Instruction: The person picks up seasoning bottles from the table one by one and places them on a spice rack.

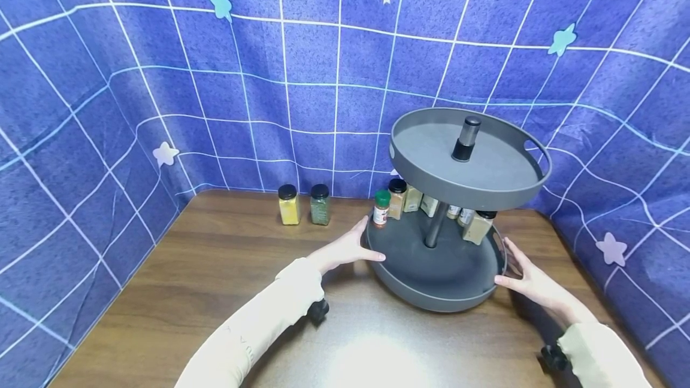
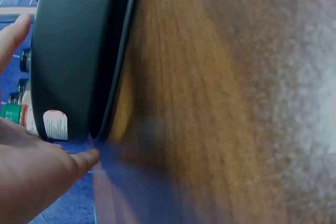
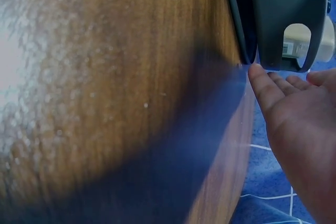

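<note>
A grey two-tier round turntable rack (image 1: 469, 187) stands on the wooden table, its upper tray joined to the lower by a central post. My left hand (image 1: 350, 247) is at the lower tray's left side, fingers extended along the outer wall and thumb over the rim. Opposite it, my right hand (image 1: 533, 283) lies by the right side near the handle cutout (image 3: 297, 43), thumb spread toward the rim. Whether either hand bears weight cannot be told. On the lower tray stand a green-capped spice jar (image 1: 380, 208), a black-capped jar (image 1: 397, 199) and several others, partly hidden by the upper tray.
Left of the rack, a yellow spice jar (image 1: 289, 205) and a green herb jar (image 1: 320, 205) stand upright at the back of the wooden table (image 1: 226, 256). A blue gridded curtain (image 1: 226, 94) hangs behind and along both sides.
</note>
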